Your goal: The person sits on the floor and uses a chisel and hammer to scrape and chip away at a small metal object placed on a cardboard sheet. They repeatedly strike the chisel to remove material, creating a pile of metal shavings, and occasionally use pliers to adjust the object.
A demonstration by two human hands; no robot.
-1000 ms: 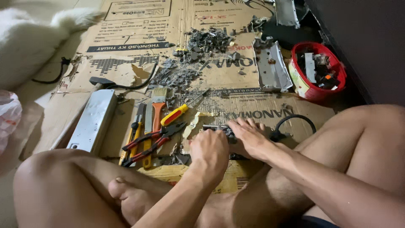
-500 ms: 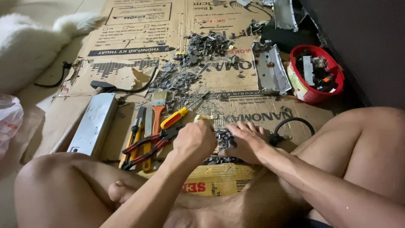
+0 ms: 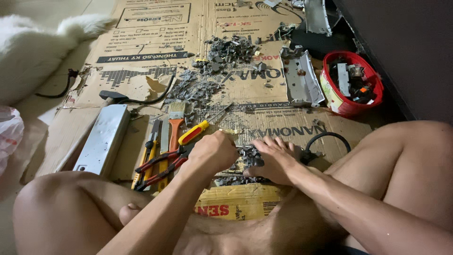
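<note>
Head view: since a second ago the left hand (image 3: 214, 153) has lifted off the cardboard (image 3: 141, 42) and drawn up into a clenched fist just left of the dark part (image 3: 249, 156), and the yellow label at the near edge of the cardboard has come into sight. The right hand (image 3: 276, 159) stays flat, fingers spread, pressing on the dark part; whether its grip closes on anything I cannot tell. The part lies between the two hands on the cardboard floor mat; its long axis seems to run left to right, though most is hidden. Left of the fist lie one yellow-handled screwdriver (image 3: 193, 133) pointing up and right, one orange-handled brush (image 3: 175, 123) pointing away, and one pair of red pliers (image 3: 158, 166). One red tub (image 3: 350, 106) stands far right.
</note>
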